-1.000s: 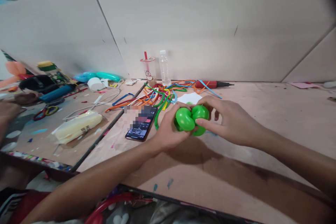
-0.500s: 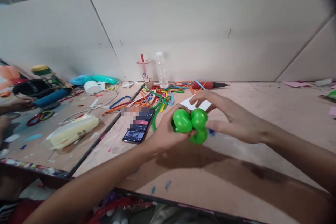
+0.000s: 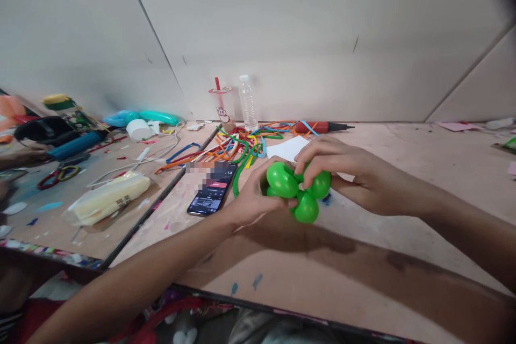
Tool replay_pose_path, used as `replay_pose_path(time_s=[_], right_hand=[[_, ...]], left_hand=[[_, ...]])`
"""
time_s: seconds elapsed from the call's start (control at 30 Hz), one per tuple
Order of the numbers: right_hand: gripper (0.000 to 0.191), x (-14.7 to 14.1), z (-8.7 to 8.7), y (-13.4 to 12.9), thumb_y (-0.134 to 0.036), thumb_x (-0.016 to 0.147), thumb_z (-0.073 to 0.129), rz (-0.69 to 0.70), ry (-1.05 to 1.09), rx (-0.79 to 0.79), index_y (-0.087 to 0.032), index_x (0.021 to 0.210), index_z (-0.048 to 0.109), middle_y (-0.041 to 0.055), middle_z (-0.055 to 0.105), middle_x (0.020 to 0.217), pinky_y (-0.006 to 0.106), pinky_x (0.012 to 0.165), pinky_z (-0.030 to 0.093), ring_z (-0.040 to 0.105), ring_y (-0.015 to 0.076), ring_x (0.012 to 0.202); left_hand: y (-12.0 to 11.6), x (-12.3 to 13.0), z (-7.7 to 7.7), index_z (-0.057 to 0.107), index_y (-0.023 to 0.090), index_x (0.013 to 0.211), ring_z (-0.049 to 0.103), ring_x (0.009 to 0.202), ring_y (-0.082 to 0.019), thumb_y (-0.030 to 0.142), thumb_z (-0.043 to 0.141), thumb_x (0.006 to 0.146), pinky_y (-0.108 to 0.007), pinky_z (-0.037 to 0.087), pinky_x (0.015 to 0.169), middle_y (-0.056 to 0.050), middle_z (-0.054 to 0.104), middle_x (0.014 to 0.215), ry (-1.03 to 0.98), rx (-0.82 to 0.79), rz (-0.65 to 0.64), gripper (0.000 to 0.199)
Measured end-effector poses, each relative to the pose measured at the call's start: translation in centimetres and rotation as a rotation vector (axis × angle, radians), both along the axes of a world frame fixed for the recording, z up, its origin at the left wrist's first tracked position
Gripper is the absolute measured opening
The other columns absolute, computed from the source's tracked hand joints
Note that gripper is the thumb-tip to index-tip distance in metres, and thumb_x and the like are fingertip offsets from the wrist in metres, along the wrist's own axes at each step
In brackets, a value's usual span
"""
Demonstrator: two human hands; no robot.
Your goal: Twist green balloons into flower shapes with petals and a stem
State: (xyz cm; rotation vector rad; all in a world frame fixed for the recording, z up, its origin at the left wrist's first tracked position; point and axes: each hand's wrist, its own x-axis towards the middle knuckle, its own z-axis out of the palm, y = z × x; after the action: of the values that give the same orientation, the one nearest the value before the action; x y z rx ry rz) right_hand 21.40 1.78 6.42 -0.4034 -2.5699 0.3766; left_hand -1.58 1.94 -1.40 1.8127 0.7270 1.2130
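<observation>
Above the near half of the bench, somewhat right of the middle of the view, a green balloon twisted into several rounded lobes is held up between two hands. The bundle is compact, so no single long axis stands out. Its largest visible lobe, at the upper left, is longish and slopes from upper left down to lower right; a second points down toward the bench's near edge, and a third faces right. The lobes meet around a small central gap.

The left hand cups the balloon from the left, its grip closed about the left-hand lobes, thumb along the underside. The right hand comes from the right with bent fingers over the top, its grip pinching the right-hand lobe, fingertips near the central gap; its thumb is mostly hidden.

Left of the left hand lies a phone, its long axis slanting away to the right. Behind the hands are a white sheet and a tangle of coloured balloon strips. Farther back, a red pump lies crosswise, nozzle pointing right, and a clear bottle stands upright beside a lidded cup.
</observation>
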Motion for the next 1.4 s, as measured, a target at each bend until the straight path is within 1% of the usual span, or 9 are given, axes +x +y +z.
replay_pose_path(time_s=[0.13, 0.2, 0.33, 0.43, 0.5, 0.7, 1.0, 1.2, 1.4], right_hand=[[0.043, 0.3, -0.3, 0.8, -0.005, 0.088, 0.046, -0.063, 0.155, -0.29, -0.03, 0.118, 0.065, 0.0023, 0.068, 0.122, 0.039, 0.094, 0.052, 0.064, 0.0212, 0.111], [0.043, 0.2, -0.9, 1.9, -0.006, 0.087, 0.045, -0.065, 0.265, -0.506, -0.028, 0.117, 0.065, 0.0028, 0.069, 0.121, 0.037, 0.089, 0.055, 0.066, 0.0207, 0.11], [0.028, -1.8, -2.9, 4.1, -0.017, 0.093, 0.043, 0.037, 0.116, -0.749, -0.018, 0.107, 0.066, 0.0088, 0.071, 0.11, 0.035, 0.079, 0.056, 0.069, 0.0203, 0.093], [0.037, -5.7, -5.1, 4.1, -0.015, 0.085, 0.054, -0.012, 0.033, -0.571, -0.021, 0.121, 0.059, 0.0076, 0.066, 0.122, 0.031, 0.071, 0.054, 0.066, 0.0173, 0.085], [0.055, -8.9, -6.6, 3.3, -0.011, 0.081, 0.054, 0.05, -0.062, -0.402, -0.021, 0.135, 0.052, 0.0083, 0.066, 0.121, 0.034, 0.074, 0.054, 0.064, 0.0186, 0.085], [0.053, -15.6, -10.0, 2.0, -0.041, 0.091, 0.056, 0.004, -0.14, 0.142, -0.017, 0.139, 0.057, 0.0207, 0.047, 0.145, 0.055, 0.105, 0.039, 0.042, 0.0364, 0.132], [0.054, -16.1, -10.8, 2.7, -0.049, 0.096, 0.051, 0.115, -0.178, 0.202, -0.022, 0.142, 0.053, 0.0198, 0.033, 0.159, 0.062, 0.111, 0.03, 0.029, 0.0361, 0.145], [0.08, -18.4, -11.1, 3.3, -0.064, 0.087, 0.057, -0.023, -0.083, 0.117, -0.015, 0.149, 0.042, 0.0224, 0.041, 0.153, 0.059, 0.113, 0.029, 0.034, 0.0363, 0.142], [0.069, -18.1, -11.2, 4.3, -0.039, 0.084, 0.064, -0.047, -0.051, 0.152, -0.02, 0.148, 0.043, 0.0172, 0.039, 0.154, 0.06, 0.117, 0.024, 0.029, 0.0336, 0.145]], left_hand=[[-0.5, -0.4, 0.4, 0.063, 0.021, 0.099, 0.057, 0.095, -0.022, 0.03, 0.083, 0.065, -0.033, 0.047, 0.084, -0.003, 0.061, 0.1, 0.053, 0.096, 0.101, 0.04], [-1.7, -0.5, 1.5, 0.062, 0.021, 0.099, 0.058, 0.093, -0.022, 0.027, 0.08, 0.066, -0.034, 0.048, 0.083, -0.004, 0.062, 0.1, 0.125, 0.149, 0.042, 0.039], [-4.5, 0.1, 3.7, 0.06, 0.022, 0.101, 0.065, 0.089, -0.026, 0.031, 0.082, 0.06, -0.038, 0.054, 0.083, -0.007, 0.067, 0.099, 0.192, 0.062, -0.482, 0.047], [-5.3, 0.8, 3.1, 0.062, 0.024, 0.101, 0.067, 0.095, -0.028, 0.042, 0.083, 0.062, -0.041, 0.055, 0.091, -0.006, 0.069, 0.102, 0.284, -0.148, -0.797, 0.048], [-5.2, 1.3, 1.6, 0.063, 0.023, 0.101, 0.068, 0.093, -0.026, 0.043, 0.083, 0.061, -0.037, 0.057, 0.088, -0.004, 0.068, 0.1, 0.266, -0.241, -0.848, 0.05], [-4.1, 2.2, -1.7, 0.06, 0.021, 0.097, 0.068, 0.094, -0.028, 0.033, 0.085, 0.056, -0.036, 0.056, 0.088, -0.004, 0.065, 0.097, 0.293, -0.113, -1.002, 0.049], [-3.3, 2.8, -3.3, 0.057, 0.024, 0.098, 0.068, 0.092, -0.026, 0.028, 0.091, 0.046, -0.031, 0.056, 0.081, -0.002, 0.063, 0.102, 0.23, -0.129, -1.107, 0.062], [-3.1, 2.9, -3.9, 0.055, 0.023, 0.099, 0.066, 0.091, -0.028, 0.033, 0.09, 0.048, -0.032, 0.055, 0.082, -0.003, 0.062, 0.1, 0.249, 0.01, -1.1, 0.063], [-3.7, 2.7, -4.7, 0.055, 0.018, 0.106, 0.064, 0.091, -0.025, 0.032, 0.087, 0.052, -0.031, 0.054, 0.081, -0.006, 0.062, 0.102, 0.238, -0.078, -1.143, 0.064]])
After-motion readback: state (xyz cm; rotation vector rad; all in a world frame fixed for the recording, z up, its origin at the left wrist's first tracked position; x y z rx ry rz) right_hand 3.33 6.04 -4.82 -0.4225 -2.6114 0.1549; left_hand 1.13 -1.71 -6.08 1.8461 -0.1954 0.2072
